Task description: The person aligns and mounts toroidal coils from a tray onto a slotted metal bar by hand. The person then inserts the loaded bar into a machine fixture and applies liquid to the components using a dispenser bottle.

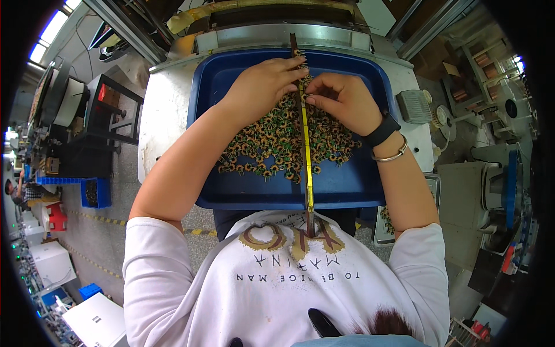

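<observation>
A long, narrow rail (307, 156) with a yellow strip along it lies across a blue tray (254, 194), its near end against my shirt. Under and on both sides of it spread many small ring-shaped wire-wound coils (272, 139), copper and green, with thin wire legs. My left hand (263, 84) reaches over from the left, its fingers stretched out and their tips resting on the far part of the rail, where some coils sit. On the rail's right side, my right hand (347, 101) pinches thumb and forefinger together; whatever is between them is too small to make out.
The tray stands on a white worktable (162, 127) with a metal machine bar (283, 37) behind it. At right are a grey ribbed box (414, 106) and, lower, a metal tray (381, 236) with more coils. A dark rack (115, 115) and blue bin (97, 192) stand left.
</observation>
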### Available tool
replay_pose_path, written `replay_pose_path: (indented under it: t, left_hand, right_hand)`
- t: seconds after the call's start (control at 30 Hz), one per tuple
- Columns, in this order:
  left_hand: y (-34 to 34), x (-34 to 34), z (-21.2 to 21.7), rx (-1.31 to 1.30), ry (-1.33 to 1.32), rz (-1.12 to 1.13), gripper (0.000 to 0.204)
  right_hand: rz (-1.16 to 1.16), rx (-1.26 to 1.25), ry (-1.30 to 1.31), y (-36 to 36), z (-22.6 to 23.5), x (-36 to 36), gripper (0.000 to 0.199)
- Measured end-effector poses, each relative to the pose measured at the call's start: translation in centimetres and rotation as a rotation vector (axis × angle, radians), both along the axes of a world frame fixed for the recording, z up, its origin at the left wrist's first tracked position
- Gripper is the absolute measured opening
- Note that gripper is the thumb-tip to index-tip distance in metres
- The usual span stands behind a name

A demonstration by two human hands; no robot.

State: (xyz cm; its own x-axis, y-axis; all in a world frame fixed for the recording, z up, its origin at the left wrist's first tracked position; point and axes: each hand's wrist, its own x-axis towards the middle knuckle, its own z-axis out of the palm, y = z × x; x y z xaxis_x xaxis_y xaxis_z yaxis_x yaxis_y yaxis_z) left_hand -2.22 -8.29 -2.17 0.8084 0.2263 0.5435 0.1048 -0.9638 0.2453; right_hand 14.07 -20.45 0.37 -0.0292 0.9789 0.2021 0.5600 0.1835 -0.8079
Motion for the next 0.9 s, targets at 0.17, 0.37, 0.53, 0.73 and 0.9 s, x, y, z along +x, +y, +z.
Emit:
replay_pose_path:
  t: [0.17, 0.37, 0.53, 0.73, 0.9]
  left_hand:
    - [0.8, 0.2, -0.1, -0.071, 0.087, -0.038, 0.034]
    - [1.2, 0.2, 0.2, -0.177, 0.085, -0.064, 0.031]
    - [1.0, -0.9, 1.0, -0.377, -0.053, 0.182, 0.041]
    - [2.0, -1.9, -1.5, -0.099, 0.19, -0.038, 0.032]
    - [1.0, -0.8, 0.1, -0.066, 0.503, 0.189, 0.024]
  right_hand:
    - [0.001, -0.049, 0.012, 0.1, -0.5, -0.1, 0.012]
    - [-0.132, 0.252, -0.248, 1.2, -0.8, 0.0, 0.016]
    - [-0.244, 0.118, 0.028, 0.4, -0.1, 3.1, 0.02]
    - [-0.21, 0.001, -0.308, 0.8, -0.2, 6.2, 0.02]
    - [-0.215, 0.046, -0.654, 1.5, -1.2, 6.7, 0.02]
